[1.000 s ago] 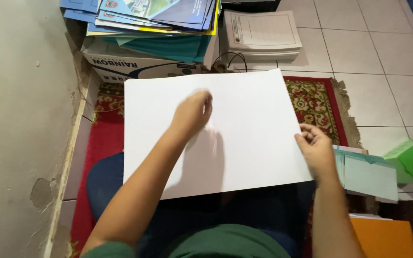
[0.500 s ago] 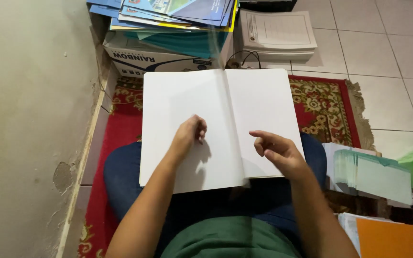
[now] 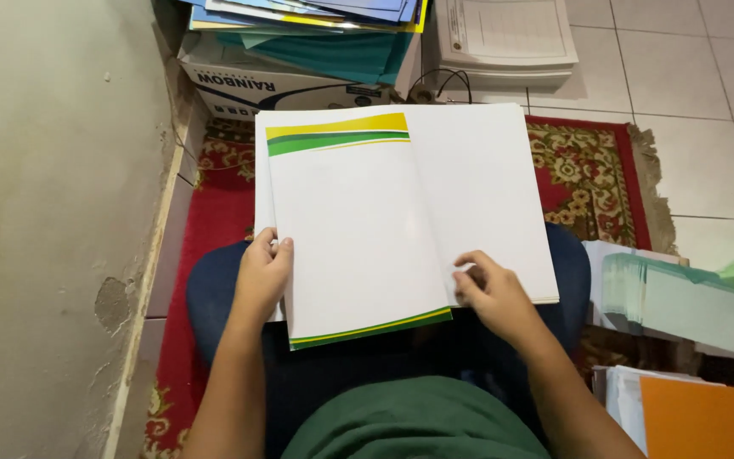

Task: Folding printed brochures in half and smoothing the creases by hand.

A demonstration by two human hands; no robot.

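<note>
A large white folded sheet [image 3: 486, 195] lies open across my lap like a folder. Its left half [image 3: 354, 229] carries yellow and green stripes along the top and a green strip along the bottom edge. My left hand [image 3: 263, 276] grips the left edge of that striped half, thumb on top. My right hand [image 3: 490, 293] rests with curled fingers on the lower part of the plain right half, close to the fold.
A red patterned rug [image 3: 592, 178] lies under me on pale tiled floor [image 3: 690, 76]. A cardboard box [image 3: 290, 81] topped with blue and teal folders stands ahead, a white paper stack [image 3: 507, 38] beside it. Pale green paper piles [image 3: 673, 293] and an orange folder [image 3: 698, 416] sit at right. A wall [image 3: 53, 212] runs along the left.
The plain white sheet was creased down the middle and now lies folded with a striped printed face up on the left. My left hand moved to its left edge, my right hand to the lower middle.
</note>
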